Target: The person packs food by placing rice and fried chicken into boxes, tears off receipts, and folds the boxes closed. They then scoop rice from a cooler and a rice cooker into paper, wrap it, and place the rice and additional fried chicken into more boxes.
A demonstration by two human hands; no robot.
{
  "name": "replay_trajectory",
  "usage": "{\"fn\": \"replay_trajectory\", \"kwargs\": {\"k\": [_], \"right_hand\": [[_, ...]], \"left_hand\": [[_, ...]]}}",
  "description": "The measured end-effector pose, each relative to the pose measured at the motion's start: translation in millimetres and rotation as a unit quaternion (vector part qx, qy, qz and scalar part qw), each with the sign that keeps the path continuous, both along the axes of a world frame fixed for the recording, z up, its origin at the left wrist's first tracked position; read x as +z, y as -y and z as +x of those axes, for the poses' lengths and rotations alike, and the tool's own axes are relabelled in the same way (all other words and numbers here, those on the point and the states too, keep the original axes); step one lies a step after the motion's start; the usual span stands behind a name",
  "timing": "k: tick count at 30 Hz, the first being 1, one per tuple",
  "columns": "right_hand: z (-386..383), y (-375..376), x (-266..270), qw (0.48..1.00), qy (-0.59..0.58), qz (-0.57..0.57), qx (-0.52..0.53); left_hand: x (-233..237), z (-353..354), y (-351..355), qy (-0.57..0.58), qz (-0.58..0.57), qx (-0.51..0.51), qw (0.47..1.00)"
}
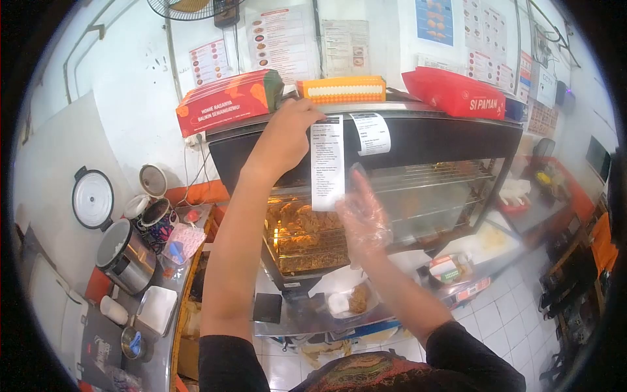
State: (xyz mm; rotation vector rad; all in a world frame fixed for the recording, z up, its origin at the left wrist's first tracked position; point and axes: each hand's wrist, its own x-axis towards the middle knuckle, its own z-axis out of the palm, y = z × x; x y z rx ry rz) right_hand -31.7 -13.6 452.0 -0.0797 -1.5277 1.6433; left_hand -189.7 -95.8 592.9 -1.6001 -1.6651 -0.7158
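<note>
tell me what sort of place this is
Probably a fried chicken takeaway shop: a heated display case holds fried chicken, order receipts hang from its top, and menu posters cover the wall.

Three boxes (341,89) sit in a row on top of the warmer cabinet (444,140), with two receipts hanging off its front edge; left hand (287,134) is at the top of the long receipt (327,163), short receipt (370,134) just right of it. Right hand (363,219) is before the glass, below the receipts; fried chicken (297,228) is inside at left, a plate (346,302) on the ledge below. Rice cooker (124,256) stands on the desk (163,356) far left.
</note>
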Motion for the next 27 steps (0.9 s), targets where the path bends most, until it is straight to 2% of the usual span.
{"fn": "replay_trajectory", "kwargs": {"k": [5,11,20,27], "right_hand": [[-4,-2,-8,0.999,-0.034,-0.018,0.017],[-4,-4,-11,1.000,-0.004,0.018,-0.016],[-5,-3,-13,0.997,-0.032,-0.062,0.039],[5,5,2,0.999,0.033,-0.041,-0.002]], "left_hand": [[0,1,-1,-0.007,-0.002,0.008,1.000],[-1,7,0,-0.002,-0.001,0.026,1.000],[-1,3,-1,0.009,0.010,0.000,1.000],[-3,0,-2,0.005,0.018,-0.008,1.000]]}}
